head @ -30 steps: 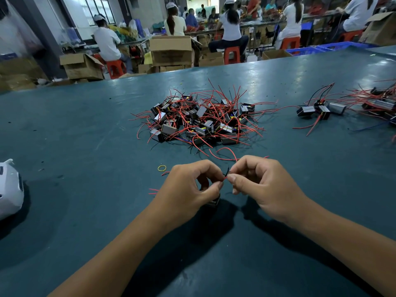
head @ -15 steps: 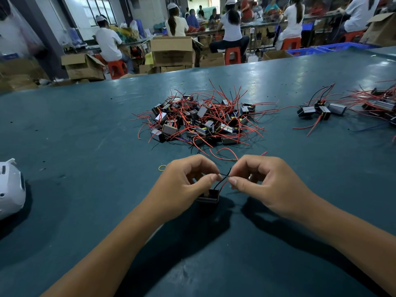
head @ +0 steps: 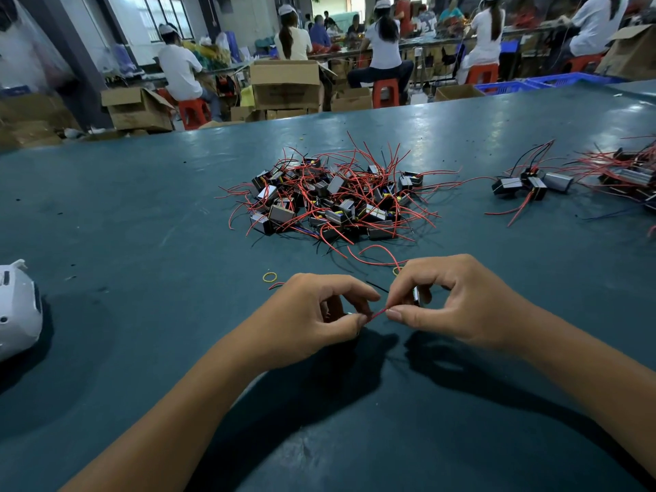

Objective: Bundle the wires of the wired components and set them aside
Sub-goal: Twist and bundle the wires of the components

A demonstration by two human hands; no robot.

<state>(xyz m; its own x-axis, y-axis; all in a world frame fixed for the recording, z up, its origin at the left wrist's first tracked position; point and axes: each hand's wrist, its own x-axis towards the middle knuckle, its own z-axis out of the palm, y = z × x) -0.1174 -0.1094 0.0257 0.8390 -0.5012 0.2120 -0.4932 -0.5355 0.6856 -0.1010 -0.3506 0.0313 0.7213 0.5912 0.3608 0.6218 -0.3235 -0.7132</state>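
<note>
Left hand (head: 312,314): thumb and forefinger pinch one end of a short red wire (head: 377,314); its other fingers are curled under, and what they cover cannot be made out.
Right hand (head: 458,300): thumb and forefinger pinch the other end of the same wire; a small metal-sided part (head: 416,296) shows only as a sliver behind the fingers.
Grip state: both clamped on the wire, fingertips close together, near the bench's front edge.
Bench (head: 142,214): dark teal, its front edge out of view.
Pile (head: 330,200): small boxy parts tangled in loose red wires, at the middle of the bench, beyond the hands.
Finished group (head: 529,184): a few parts with gathered wires, toward the right edge; more parts past them are cut off by the picture's border.
Rubber band (head: 269,277): yellow, flat on the bench just left of the hands; a second one is mostly hidden behind the right forefinger.
White casing (head: 17,310): at the left edge, partly cut off.
</note>
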